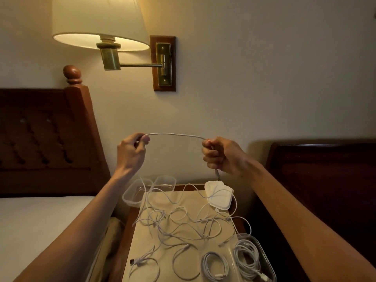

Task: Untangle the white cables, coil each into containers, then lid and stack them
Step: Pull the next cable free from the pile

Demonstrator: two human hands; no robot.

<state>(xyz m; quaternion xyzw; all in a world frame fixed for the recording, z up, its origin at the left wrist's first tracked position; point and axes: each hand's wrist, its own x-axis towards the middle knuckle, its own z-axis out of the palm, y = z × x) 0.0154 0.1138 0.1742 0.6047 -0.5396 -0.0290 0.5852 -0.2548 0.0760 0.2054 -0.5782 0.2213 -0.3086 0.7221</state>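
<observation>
Both my hands are raised above the nightstand (140,241) with one white cable (175,135) stretched between them. My left hand (131,152) pinches its left end. My right hand (221,155) grips the other part in a fist, and the cable hangs down below it. A tangle of white cables (179,222) lies spread over the tabletop. One coiled cable (214,265) lies near the front, and another coil sits inside a clear container (264,259) at the front right. Two empty clear containers (132,195) stand at the back left. White lids (219,195) are stacked at the back right.
A bed (40,216) with a dark wooden headboard (44,139) is on the left. A lit wall lamp (101,25) hangs above the hands. Dark wooden furniture (325,180) stands to the right of the nightstand.
</observation>
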